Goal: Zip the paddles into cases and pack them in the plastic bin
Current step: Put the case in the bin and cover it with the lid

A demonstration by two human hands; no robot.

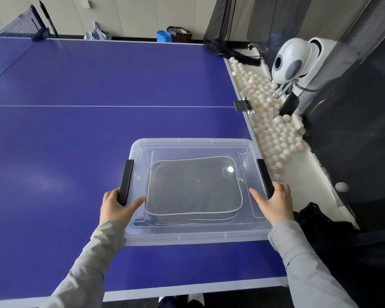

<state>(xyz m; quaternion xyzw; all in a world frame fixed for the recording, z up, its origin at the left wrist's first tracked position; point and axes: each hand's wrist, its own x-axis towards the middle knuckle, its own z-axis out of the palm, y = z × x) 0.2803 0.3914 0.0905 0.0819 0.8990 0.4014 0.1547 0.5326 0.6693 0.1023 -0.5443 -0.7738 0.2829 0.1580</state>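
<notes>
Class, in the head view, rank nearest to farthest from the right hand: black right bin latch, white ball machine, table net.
1. Black right latch, gripped by the right hand.
2. White ball machine, far right.
3. Dark net, far left.

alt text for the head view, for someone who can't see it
A left hand and right hand grip the sides of a lidded clear bin on a blue table; a grey case lies inside. White balls lie in a tray at the right.

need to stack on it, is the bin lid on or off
On. The clear lid covers the bin rim to rim, and glare sits on it above the grey case inside.
</notes>
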